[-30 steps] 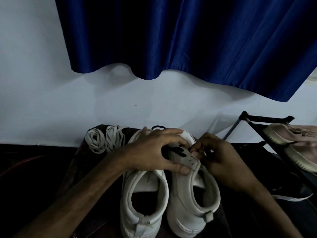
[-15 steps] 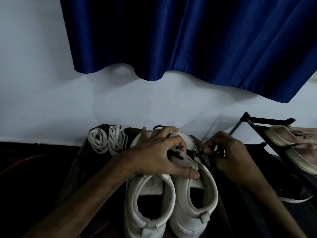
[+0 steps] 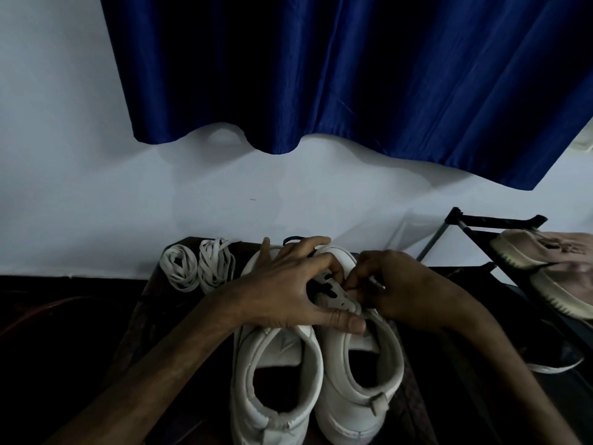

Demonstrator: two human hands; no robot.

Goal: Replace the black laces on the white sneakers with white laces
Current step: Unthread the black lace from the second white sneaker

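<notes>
On sneaker (image 3: 346, 412), 2 hands (image 3: 288, 293) at lace (image 3: 319, 285)

White sneakers (image 3: 349, 412) with black lace (image 3: 318, 284), off-white lace coils (image 3: 215, 268), deep blue curtain (image 3: 353, 75), pale wall (image 3: 64, 187), pinkish-beige shoes (image 3: 545, 252).

**A:** What has moved since a second ago?

**B:** Mostly the right hand (image 3: 414, 290). Half a second back it had swung out to the right, clear of the right sneaker (image 3: 362, 380). Now it is back in, with its fingers (image 3: 354, 282) bunched at the eyelet strip, touching the shoe just beside the left hand (image 3: 288, 290).

**A:** And the black lace (image 3: 321, 284)?

**B:** At that midpoint it ran taut from the eyelets out to the right hand. That stretched length no longer shows, only short dark bits across the eyelets.

**A:** So the gap between the hands?

**B:** It opened and has closed again, much as it was a second ago.
</notes>
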